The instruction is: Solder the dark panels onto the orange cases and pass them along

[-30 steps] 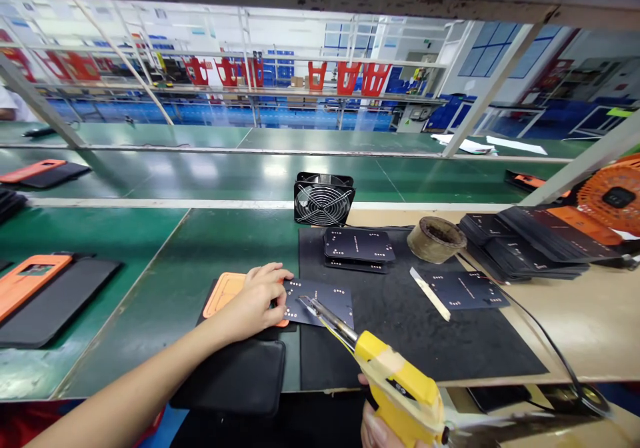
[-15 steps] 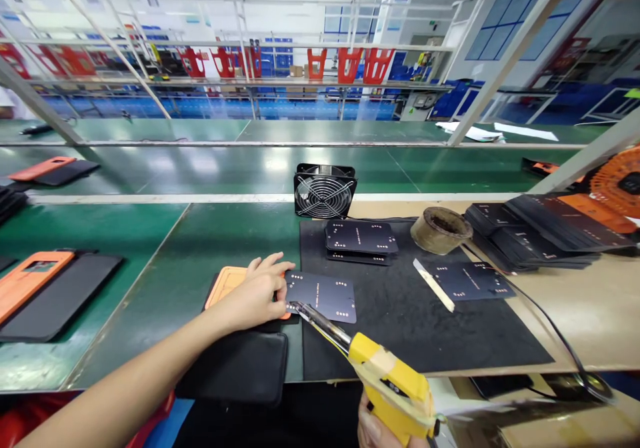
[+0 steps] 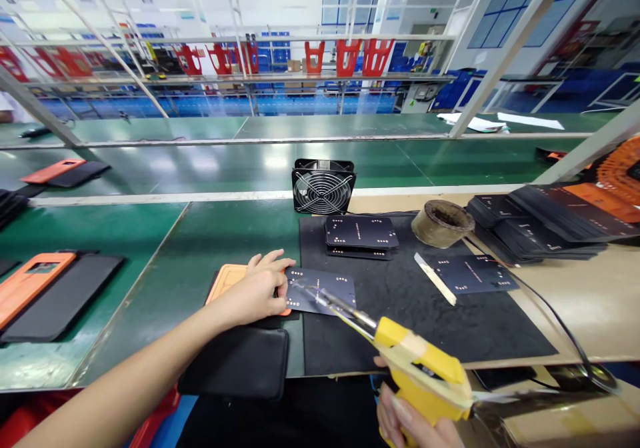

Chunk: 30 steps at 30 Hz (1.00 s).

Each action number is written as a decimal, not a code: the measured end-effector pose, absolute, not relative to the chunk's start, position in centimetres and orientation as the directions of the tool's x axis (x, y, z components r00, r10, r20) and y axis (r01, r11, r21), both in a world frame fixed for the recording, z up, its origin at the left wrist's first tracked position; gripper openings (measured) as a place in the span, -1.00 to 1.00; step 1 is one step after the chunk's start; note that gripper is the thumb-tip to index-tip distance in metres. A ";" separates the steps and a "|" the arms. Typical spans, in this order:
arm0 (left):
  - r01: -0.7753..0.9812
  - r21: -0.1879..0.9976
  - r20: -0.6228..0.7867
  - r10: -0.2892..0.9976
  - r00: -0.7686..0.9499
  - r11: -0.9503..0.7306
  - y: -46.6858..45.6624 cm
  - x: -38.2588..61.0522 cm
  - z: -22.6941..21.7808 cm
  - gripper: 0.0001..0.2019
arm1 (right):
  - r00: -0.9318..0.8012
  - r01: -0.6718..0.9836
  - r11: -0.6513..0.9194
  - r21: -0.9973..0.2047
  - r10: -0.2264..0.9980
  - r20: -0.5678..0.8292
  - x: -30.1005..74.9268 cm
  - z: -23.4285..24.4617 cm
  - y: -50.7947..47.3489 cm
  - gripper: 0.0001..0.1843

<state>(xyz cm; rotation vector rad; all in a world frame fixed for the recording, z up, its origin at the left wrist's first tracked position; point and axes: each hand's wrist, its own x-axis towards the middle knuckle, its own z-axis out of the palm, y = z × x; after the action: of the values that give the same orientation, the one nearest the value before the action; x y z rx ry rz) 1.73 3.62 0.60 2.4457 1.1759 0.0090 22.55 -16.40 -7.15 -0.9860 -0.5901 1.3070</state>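
My left hand lies on an orange frame and pinches the left edge of a dark board with white dots on the black mat. My right hand at the bottom edge grips a yellow soldering gun. Its metal tip points up-left and hovers over the middle of that board. Under the orange frame lies a black pouch.
A small black fan stands behind the mat, with a stack of dark boards in front of it. To the right are a tape roll, a pale strip, another board and fanned board stacks. Orange and black covers lie at left.
The soldering gun has shifted to the right and its tip moved from the board's left edge toward its middle. My left hand stays on the frame and board.
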 end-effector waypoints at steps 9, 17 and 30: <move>0.728 0.402 -0.186 0.729 0.659 -0.555 3.8 1.4 1.4 -0.96 | 0.244 -0.716 0.156 -0.680 0.969 -0.035 24.5 -2.8 -12.2 -0.67; 0.795 0.355 -0.186 0.796 0.576 -0.492 5.6 4.4 2.8 -0.91 | 0.175 -0.760 0.151 -0.632 0.984 0.024 24.7 -4.6 -8.7 -0.73; 0.758 0.579 0.062 0.943 0.327 -0.301 7.0 -10.7 -0.3 -0.56 | 0.172 -0.689 0.025 -0.724 0.977 -0.130 25.7 -5.8 -9.2 -0.66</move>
<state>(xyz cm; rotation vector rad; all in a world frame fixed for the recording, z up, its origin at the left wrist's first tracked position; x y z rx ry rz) -10.70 7.03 -0.28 2.1483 1.4971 0.5514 25.75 -9.21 -5.76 -0.7680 -0.4699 1.3635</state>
